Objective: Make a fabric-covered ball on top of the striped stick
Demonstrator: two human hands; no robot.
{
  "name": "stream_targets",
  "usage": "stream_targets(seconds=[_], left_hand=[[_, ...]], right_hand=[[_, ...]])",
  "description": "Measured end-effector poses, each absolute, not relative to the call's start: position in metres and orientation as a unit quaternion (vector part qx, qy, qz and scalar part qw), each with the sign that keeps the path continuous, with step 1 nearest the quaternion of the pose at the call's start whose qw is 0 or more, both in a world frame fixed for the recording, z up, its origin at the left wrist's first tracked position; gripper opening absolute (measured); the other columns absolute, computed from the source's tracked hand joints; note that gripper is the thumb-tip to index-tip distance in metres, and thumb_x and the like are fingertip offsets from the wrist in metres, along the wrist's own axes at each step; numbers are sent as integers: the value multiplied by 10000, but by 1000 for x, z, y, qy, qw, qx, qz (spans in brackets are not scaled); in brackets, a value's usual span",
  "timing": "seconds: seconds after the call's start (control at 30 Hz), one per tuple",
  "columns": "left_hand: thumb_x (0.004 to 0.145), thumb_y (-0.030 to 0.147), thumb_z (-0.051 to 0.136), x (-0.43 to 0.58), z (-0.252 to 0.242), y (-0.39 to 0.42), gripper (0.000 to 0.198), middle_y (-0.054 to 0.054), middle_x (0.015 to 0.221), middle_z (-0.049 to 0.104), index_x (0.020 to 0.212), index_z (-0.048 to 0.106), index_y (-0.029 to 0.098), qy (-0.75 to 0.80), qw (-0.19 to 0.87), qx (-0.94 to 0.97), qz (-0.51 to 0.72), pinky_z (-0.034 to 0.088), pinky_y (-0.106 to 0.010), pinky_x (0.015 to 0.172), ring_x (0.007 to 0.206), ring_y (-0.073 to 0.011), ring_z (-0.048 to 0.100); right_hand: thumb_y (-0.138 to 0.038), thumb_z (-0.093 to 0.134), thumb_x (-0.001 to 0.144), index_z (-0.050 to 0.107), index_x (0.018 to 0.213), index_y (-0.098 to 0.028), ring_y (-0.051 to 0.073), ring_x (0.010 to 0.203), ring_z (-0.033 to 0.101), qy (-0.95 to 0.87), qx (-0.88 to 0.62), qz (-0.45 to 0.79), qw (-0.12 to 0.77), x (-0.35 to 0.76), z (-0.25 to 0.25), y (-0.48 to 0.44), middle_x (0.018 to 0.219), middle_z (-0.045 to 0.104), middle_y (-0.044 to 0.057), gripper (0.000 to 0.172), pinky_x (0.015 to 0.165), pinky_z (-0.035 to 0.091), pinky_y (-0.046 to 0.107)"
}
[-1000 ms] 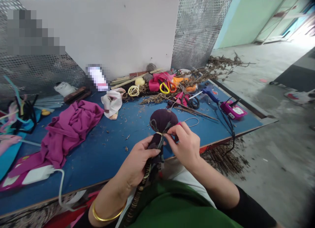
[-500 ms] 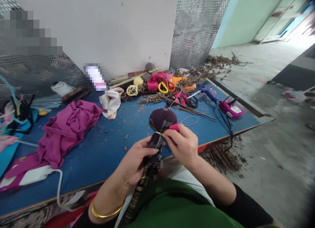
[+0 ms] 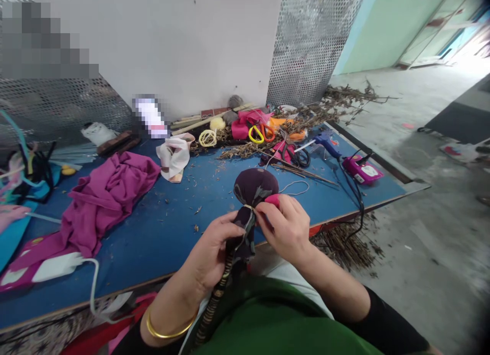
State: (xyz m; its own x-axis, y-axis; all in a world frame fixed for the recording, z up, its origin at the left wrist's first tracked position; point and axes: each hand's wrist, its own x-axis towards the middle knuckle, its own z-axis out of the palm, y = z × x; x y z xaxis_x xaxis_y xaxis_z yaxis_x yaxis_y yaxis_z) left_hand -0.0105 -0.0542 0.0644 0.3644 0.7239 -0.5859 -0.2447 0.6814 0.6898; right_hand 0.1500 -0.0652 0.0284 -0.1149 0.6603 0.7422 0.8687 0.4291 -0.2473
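A round, padded head of dark purple patterned cloth [image 3: 255, 185] sits on top of a dark stick with pale rings [image 3: 214, 301]. Thin light cord [image 3: 248, 207] is bound around the cloth below the round part, and the loose cloth hangs down beneath it. My left hand [image 3: 216, 247] is closed around the gathered cloth and the top of the stick, thumb in front. At the binding, my right hand [image 3: 289, 222] pinches the cord with thumb and forefinger. Something red [image 3: 273, 199] shows at that hand's fingers; whether it is worn or held I cannot tell.
On the blue table [image 3: 161, 253] lie magenta cloth [image 3: 111, 191], pale cloth [image 3: 175, 156], a white plug [image 3: 57, 267], yellow-handled scissors [image 3: 256, 134], black scissors [image 3: 301, 158], a blue glue gun [image 3: 327, 144] and a purple power strip [image 3: 363, 170]. Dried stalks [image 3: 348, 107] spread along the back.
The view has shifted slightly. My left thumb has moved a little up the cloth, and more of the loose cloth below the binding shows. My right hand stays at the cord.
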Motion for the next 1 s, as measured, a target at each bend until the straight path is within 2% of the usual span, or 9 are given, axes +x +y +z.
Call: stream_targets(seconds=[0.13,0.23,0.33,0.43,0.53,0.63,0.77,0.9,1.0], left_hand=[[596,201,715,-8,66,-53,269,-24,664,658,854,700,126,482,775,251,324,493,-231,532,569,-140,593],[617,230,773,-4,63,-51,259,-8,637,649,843,697,130,490,764,279,313,490,-225,531,531,-120,583],[616,238,776,-2,60,-50,200,7,567,630,759,692,126,505,750,294,309,432,-180,460,448,-84,532],[608,232,769,-2,61,-50,168,3,546,637,710,694,122,518,742,294,307,371,-141,419,435,-68,519],[595,219,764,-1,64,-49,166,-8,546,650,712,716,112,522,741,294,304,368,-135,425,457,-69,527],[585,218,769,-1,65,-49,176,-22,572,672,717,730,108,525,741,291,301,377,-141,431,469,-74,536],[603,234,774,-1,61,-50,196,-29,631,695,758,741,118,522,743,297,297,404,-151,447,480,-78,553],[630,252,769,-2,58,-53,187,-2,589,656,767,728,132,511,750,304,290,397,-154,438,442,-67,519],[625,265,781,-1,59,-55,187,16,561,625,748,705,147,507,757,296,288,395,-156,440,441,-73,524]], right_hand=[[-185,558,901,659,807,-183,175,709,514,-739,-514,-127,417,150,30,-65,763,597,60,138,673,414,303],[-178,561,896,654,797,-182,177,710,517,-737,-513,-126,422,149,31,-65,764,597,60,136,673,414,306],[-172,554,895,648,781,-182,174,694,516,-737,-514,-104,426,151,34,-65,751,589,56,148,661,410,304],[-159,563,883,640,800,-190,161,679,522,-743,-510,-8,433,157,40,-64,739,582,36,118,633,410,279],[-135,607,851,628,844,-196,144,705,556,-734,-494,127,449,165,46,-65,767,603,18,65,634,429,248],[-132,638,831,620,851,-201,140,718,572,-712,-492,175,470,168,47,-66,770,611,5,74,654,446,243],[-176,636,842,607,824,-202,153,707,560,-690,-526,106,487,165,44,-68,759,599,13,43,643,440,264],[-193,599,872,622,761,-195,162,669,514,-721,-524,-57,450,161,37,-68,724,581,33,113,620,390,290],[-175,570,886,640,776,-195,154,656,502,-750,-490,-125,426,159,29,-68,725,584,33,132,634,378,297]])
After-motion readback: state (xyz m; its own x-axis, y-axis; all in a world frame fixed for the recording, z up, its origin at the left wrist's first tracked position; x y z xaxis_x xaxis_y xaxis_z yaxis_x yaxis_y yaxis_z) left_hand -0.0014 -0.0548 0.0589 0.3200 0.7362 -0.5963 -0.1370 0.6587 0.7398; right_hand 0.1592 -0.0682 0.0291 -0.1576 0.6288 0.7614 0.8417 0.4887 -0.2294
